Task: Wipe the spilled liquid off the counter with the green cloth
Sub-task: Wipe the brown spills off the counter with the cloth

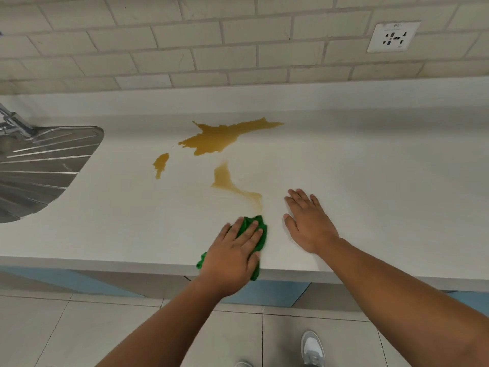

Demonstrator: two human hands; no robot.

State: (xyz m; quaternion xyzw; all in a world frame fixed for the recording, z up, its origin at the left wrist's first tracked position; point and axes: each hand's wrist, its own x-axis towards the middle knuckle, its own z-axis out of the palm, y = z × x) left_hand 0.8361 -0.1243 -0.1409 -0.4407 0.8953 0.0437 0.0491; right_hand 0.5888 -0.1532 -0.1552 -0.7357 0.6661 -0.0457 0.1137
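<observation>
Bench (105, 221): left hand (232, 256) flat, pressing cloth (260, 234) at front edge; right hand (308, 223) flat, empty, beside; amber spill (219, 139) beyond

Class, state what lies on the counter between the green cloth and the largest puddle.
In the head view, a thinner curved streak of the same brown liquid lies between green cloth and largest puddle.

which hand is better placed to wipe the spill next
Left. The left hand presses the green cloth flat, right beside the tail of the nearest spill streak; the right hand rests bare on the counter, holding nothing.
</observation>
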